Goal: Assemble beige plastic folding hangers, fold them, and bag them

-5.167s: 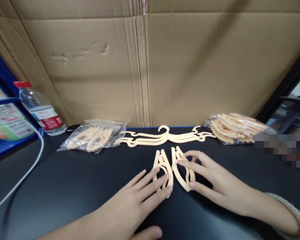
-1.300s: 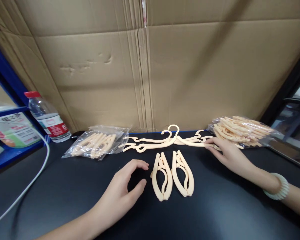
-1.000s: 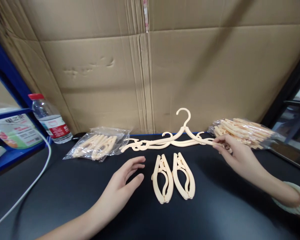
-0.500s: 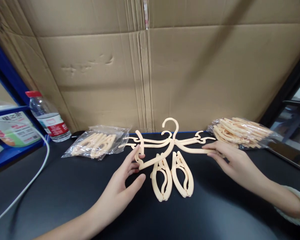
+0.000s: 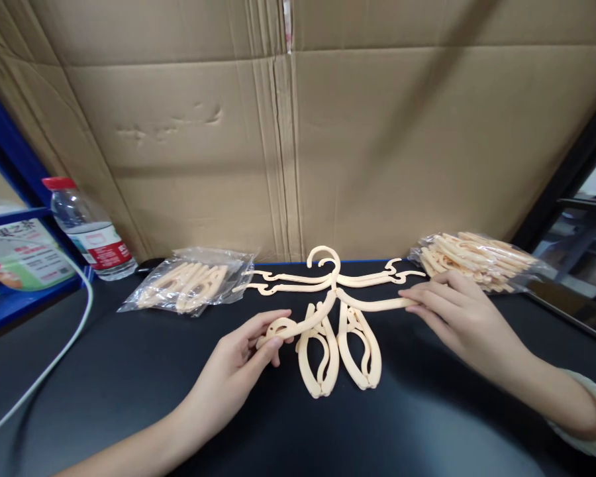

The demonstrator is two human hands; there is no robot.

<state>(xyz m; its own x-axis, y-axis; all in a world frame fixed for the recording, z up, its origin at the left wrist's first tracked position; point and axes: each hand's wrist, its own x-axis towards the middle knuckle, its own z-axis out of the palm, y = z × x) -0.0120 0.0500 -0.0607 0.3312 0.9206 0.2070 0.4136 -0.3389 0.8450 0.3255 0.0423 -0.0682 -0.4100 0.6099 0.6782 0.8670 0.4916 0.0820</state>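
1. Where the right hand [image 5: 459, 315] covers the hanger [image 5: 334, 289], that end is hidden; the left hand [image 5: 236, 361] partly masks the other.
2. Since the half-second-earlier frame, the left hand has closed onto its end and the hook [image 5: 336, 264] has shifted left.
3. Both hands grip: thumb and fingers pinch opposite ends of the hanger over the bench [image 5: 298, 437], overlapping a folded hanger [image 5: 304, 363] in view.

- Held hanger [image 5: 334, 291]: plain cream.
- Folded hangers [image 5: 334, 351]: same cream.
- Tabletop [image 5: 153, 371]: black.
- Cardboard [image 5: 377, 132]: plain brown.
- Bottle [image 5: 82, 211]: clear — red cap [image 5: 59, 183], red-and-white label [image 5: 104, 248].
- Bracelet [image 5: 583, 414]: pale green — ribbed.
- Cable [image 5: 90, 298]: white.
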